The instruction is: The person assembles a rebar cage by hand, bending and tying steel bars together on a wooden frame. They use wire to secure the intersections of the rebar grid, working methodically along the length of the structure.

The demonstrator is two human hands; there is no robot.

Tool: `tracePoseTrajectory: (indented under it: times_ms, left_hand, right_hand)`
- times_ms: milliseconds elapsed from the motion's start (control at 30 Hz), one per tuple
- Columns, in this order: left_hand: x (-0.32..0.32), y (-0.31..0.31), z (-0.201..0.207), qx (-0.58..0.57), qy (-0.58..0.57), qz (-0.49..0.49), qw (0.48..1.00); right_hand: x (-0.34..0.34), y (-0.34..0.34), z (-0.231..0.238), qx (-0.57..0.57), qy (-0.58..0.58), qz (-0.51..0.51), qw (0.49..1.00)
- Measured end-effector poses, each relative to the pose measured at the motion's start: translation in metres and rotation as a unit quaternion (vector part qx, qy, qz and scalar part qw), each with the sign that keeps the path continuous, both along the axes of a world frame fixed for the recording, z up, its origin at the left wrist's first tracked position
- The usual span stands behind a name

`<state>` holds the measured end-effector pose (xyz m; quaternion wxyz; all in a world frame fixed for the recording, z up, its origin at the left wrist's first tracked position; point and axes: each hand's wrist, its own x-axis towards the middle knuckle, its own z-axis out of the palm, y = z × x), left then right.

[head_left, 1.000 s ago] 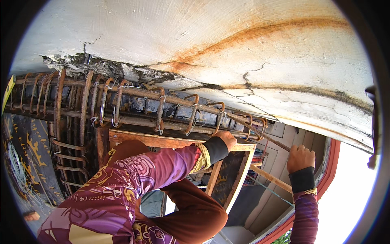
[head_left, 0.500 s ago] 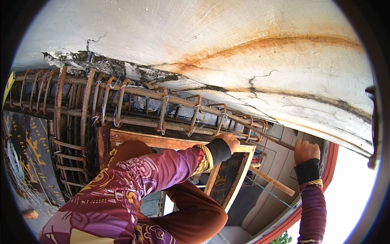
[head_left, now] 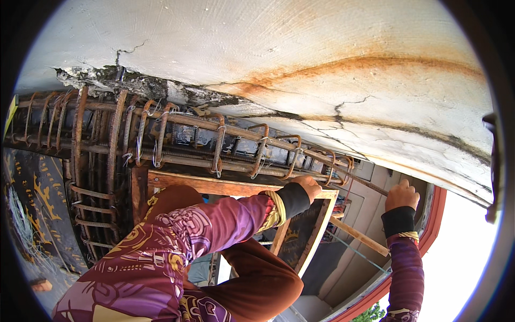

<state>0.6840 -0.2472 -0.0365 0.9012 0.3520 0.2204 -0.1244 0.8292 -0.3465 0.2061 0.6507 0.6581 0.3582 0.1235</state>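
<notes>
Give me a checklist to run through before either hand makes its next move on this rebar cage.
1. Right hand closed on the outer end of the ribbed bar: ok.
2. Left hand firmly supported: cannot tell; it is at the edge of the wooden frame, but its fingertips are hidden.
3. Hands gloved: not ok; both are bare.
4. White surface above the cage sound: not ok; it is cracked and rust-stained.
5. Wire ties on the stirrups tight: cannot tell; ties are visible, their tightness is not.
6. Secure footing: cannot tell from this view.
</notes>
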Motion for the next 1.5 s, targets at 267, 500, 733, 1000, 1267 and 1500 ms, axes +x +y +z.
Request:
tracePoseTrajectory:
  times_ms: [267, 500, 733, 1000, 1267, 1500]
  left_hand:
    - [-0.001, 0.004, 0.002, 0.021, -0.001, -0.010, 1.000]
    - [0.001, 0.005, -0.002, 0.045, 0.003, -0.011, 0.999]
    - [0.001, -0.011, -0.022, 0.164, -0.090, 0.060, 0.980]
    - [-0.001, 0.002, -0.012, 0.242, -0.087, -0.058, 0.965]
    - [0.002, -0.009, -0.011, 0.112, 0.006, -0.039, 0.993]
    - [-0.001, -0.008, -0.012, 0.120, 0.000, -0.050, 0.991]
  right_hand:
    - [0.006, -0.019, 0.011, -0.013, 0.131, 0.010, 0.991]
    - [0.015, 0.023, 0.029, -0.080, 0.196, -0.085, 0.974]
    - [0.030, 0.074, 0.032, -0.135, 0.195, -0.279, 0.930]
    - [-0.018, 0.042, 0.016, -0.172, 0.094, -0.171, 0.966]
    - [-0.020, 0.001, 0.021, -0.055, 0.141, -0.076, 0.986]
    - [-0.038, 0.038, 0.029, -0.065, 0.159, -0.095, 0.980]
